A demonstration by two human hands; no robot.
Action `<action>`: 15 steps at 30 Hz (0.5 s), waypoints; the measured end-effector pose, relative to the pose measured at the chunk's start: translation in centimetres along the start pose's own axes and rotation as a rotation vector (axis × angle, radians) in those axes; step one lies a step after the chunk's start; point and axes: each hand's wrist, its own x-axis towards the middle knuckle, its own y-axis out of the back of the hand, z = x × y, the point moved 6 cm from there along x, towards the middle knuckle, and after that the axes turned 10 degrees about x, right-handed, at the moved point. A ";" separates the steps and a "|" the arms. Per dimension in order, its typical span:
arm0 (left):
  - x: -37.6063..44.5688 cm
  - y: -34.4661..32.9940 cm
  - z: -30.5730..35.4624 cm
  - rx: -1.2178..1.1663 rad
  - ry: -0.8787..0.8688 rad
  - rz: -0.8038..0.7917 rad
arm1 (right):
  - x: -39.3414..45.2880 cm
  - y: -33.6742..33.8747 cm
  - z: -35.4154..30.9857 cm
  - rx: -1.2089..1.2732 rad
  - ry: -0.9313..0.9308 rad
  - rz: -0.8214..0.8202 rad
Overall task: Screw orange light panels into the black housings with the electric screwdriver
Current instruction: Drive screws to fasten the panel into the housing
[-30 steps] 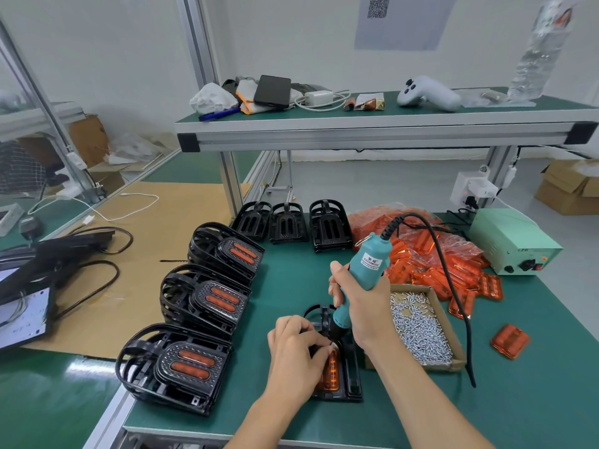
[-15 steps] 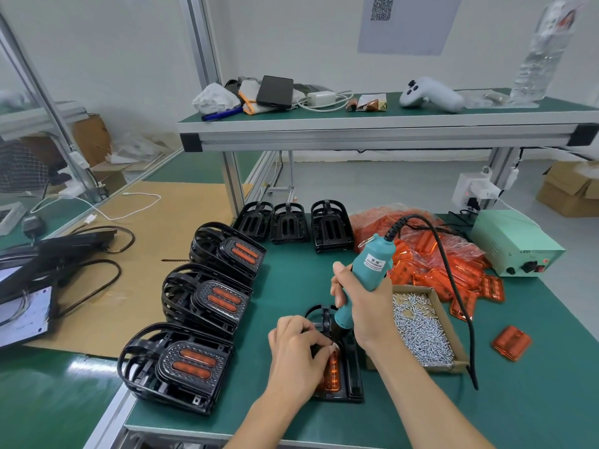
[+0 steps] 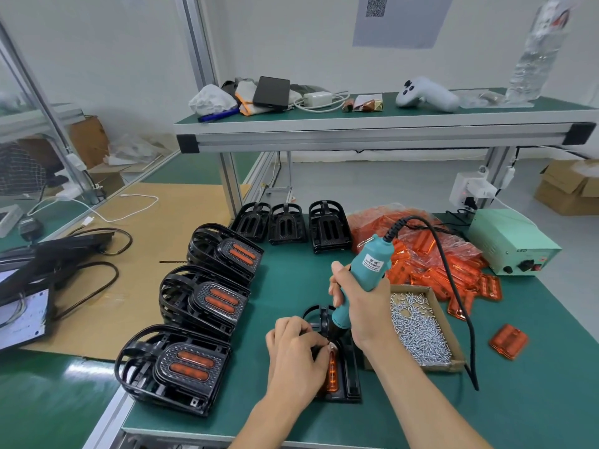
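A black housing (image 3: pixel 351 380) lies flat on the green table (image 3: pixel 534 400) near the front edge, with an orange light panel (image 3: pixel 332 372) set in it. My right hand (image 3: pixel 363 306) grips the teal electric screwdriver (image 3: pixel 363 273), held nearly upright with its tip down at the housing's upper part. My left hand (image 3: pixel 295 351) rests on the housing's left side, fingers curled and pinching at the screwdriver tip; what they pinch is hidden.
Three stacks of housings with panels fitted (image 3: pixel 176 367) line the table's left edge; three black housings without panels (image 3: pixel 285 223) stand at the back. A cardboard box of screws (image 3: pixel 421 328), a bagged heap of orange panels (image 3: pixel 431 257), a loose panel (image 3: pixel 508 341) and a green power supply (image 3: pixel 512 244) lie right.
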 end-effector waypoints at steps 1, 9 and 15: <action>-0.1 0.0 -0.1 -0.007 0.004 0.005 | 0.0 0.0 0.0 -0.003 0.002 -0.004; -0.3 0.1 -0.3 -0.067 0.066 0.008 | 0.2 0.1 0.6 -0.010 0.001 0.011; -0.5 0.0 -0.4 -0.067 0.092 0.017 | 0.2 0.0 0.6 -0.036 0.004 -0.009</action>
